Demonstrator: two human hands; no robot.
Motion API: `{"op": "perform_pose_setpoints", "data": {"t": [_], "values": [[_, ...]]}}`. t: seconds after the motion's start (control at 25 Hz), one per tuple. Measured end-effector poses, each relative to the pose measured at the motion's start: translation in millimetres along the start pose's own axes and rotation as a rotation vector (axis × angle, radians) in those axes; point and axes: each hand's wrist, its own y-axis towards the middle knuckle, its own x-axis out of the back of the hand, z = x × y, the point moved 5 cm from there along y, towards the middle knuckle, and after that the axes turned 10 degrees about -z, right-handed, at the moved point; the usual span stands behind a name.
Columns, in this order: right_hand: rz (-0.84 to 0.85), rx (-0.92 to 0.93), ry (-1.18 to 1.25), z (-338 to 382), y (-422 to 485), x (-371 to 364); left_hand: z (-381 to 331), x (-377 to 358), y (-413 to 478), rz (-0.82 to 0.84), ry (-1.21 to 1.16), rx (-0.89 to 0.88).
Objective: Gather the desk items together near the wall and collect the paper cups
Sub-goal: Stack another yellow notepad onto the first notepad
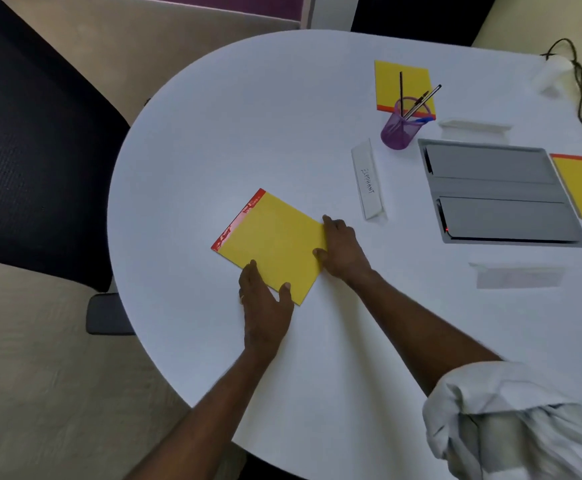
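Across the white round-ended table (282, 109), laid out largest to smallest. Grey lidded panel (497, 192) set into the top, taken as landmark. Far to its left, off the table edge: black mesh chair (29, 140) on beige carpet. Well left of the panel and nearer the rounded end: yellow notepad (275, 244) with a red binding strip, lying flat and turned at an angle, apart from the other desk items. Left hand (265, 303) flat at its near edge, thumb on the paper; right hand (341, 251) against its right corner, fingers spread and pressing, nothing pinched or lifted. Probably squaring the pad up for a slide toward the panel side, where the rest sits. Just beyond the panel: second yellow pad (403, 86), purple mesh pen cup (398, 128). Between panel and held notepad: folded name card (368, 181). Paper cups: none in view.
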Motion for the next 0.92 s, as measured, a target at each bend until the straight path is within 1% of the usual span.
{"op": "perform_pose_setpoints", "data": {"t": [0.08, 0.2, 0.28, 0.36, 0.52, 0.6, 0.68, 0.8, 0.92], "values": [[-0.020, -0.035, -0.017, -1.7, 0.2, -1.5, -0.6, 2.4, 4.8, -0.046, -0.082, 0.103], [0.048, -0.162, 0.060, -12.5, 0.2, 2.4, 0.6, 11.4, 14.3, -0.178, -0.342, 0.351], [0.097, -0.240, 0.099, -18.5, -3.2, 5.4, 2.3, 13.5, 19.0, -0.194, -0.398, 0.400], [0.113, -0.283, 0.122, -23.9, -7.4, 7.8, 6.5, 12.2, 23.1, -0.182, -0.391, 0.391], [0.101, -0.330, 0.177, -30.4, -18.3, 9.6, 14.8, 14.9, 31.7, -0.150, -0.460, 0.386], [0.060, -0.339, 0.276, -34.3, -26.7, 9.2, 17.8, 17.3, 33.7, -0.133, -0.450, 0.349], [0.023, -0.385, 0.433, -41.0, -37.6, 10.7, 19.9, 19.7, 35.3, -0.114, -0.452, 0.310], [0.026, -0.494, 0.637, -53.9, -54.3, 13.6, 17.3, 17.2, 39.6, -0.002, -0.488, 0.273], [0.016, -0.524, 0.695, -67.7, -69.4, 16.3, 6.3, 9.6, 42.9, 0.166, -0.540, 0.243]]}}
